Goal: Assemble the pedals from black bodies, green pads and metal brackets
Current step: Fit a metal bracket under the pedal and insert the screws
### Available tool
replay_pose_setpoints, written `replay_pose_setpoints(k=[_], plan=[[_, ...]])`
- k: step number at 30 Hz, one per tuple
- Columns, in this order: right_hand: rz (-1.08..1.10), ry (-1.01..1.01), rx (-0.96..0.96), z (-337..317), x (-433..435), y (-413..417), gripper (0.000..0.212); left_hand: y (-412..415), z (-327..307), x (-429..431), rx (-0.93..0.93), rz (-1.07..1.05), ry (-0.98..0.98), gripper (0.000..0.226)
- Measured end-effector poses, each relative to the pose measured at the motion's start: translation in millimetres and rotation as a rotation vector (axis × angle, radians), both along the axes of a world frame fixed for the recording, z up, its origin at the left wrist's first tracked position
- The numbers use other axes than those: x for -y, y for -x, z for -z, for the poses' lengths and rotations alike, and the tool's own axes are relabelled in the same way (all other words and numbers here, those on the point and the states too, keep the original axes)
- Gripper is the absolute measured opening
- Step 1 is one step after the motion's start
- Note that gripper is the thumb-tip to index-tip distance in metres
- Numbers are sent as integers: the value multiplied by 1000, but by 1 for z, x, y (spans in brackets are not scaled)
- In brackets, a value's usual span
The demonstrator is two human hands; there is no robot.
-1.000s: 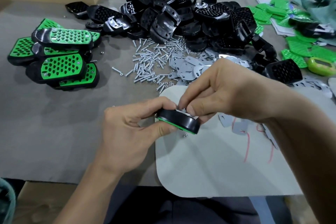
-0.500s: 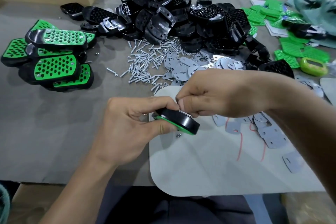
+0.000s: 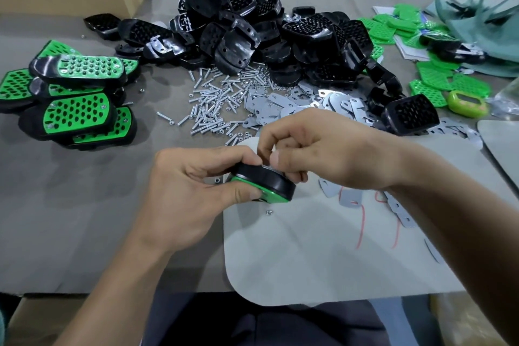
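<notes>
Left hand (image 3: pixel 191 194): fingers (image 3: pixel 238 194) curled round pedal (image 3: pixel 266 182), thumb on its green underside. Pedal held just above grey mat (image 3: pixel 323 247) at near edge of table (image 3: pixel 70 205), black body up.

Right hand (image 3: pixel 323 154): fingertips bunched, pinching at pedal's top face. What sits between them is hidden.

Behind: heap of black bodies (image 3: pixel 266 31), screws (image 3: pixel 213 104) and metal brackets (image 3: pixel 295 107) scattered before it.

Finished pedals (image 3: pixel 78 87) stacked far left, green pads (image 3: pixel 427 81) far right.

Loose nut (image 3: pixel 269 212) on mat below pedal.
</notes>
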State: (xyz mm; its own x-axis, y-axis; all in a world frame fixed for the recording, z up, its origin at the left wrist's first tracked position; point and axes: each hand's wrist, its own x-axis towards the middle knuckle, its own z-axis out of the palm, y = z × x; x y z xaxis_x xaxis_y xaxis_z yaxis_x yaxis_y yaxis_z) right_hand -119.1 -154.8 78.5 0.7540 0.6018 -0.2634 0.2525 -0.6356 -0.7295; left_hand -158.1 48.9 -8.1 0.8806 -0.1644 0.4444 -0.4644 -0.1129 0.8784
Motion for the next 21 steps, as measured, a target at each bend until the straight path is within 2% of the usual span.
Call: replay_pose_setpoints(k=[1, 3, 6, 8, 11, 13, 16, 18, 21], plan=[[10, -31, -36, 1, 1, 0, 17, 0, 0, 0, -4, 2, -5, 28], [20, -23, -31, 4, 2, -1, 25, 1, -1, 2, 0, 17, -31, 25], [14, 99, 126, 8, 3, -3, 38, -1, -3, 4, 7, 32, -41, 26], [37, 39, 83, 10, 4, -4, 33, -3, -4, 3, 3, 16, -25, 30], [74, -158, -99, 14, 6, -3, 17, -3, -3, 3, -23, 4, -7, 29], [83, -198, -148, 15, 7, -2, 20, -3, -2, 5, -37, 23, -4, 28], [78, -73, -62, 14, 7, -6, 35, -3, -3, 7, -24, 41, -2, 30], [77, -10, 21, 14, 7, -7, 38, -5, -3, 6, -24, 42, 14, 33], [102, -175, -46, 16, 8, -6, 23, -6, -1, 2, -53, 43, 43, 31]])
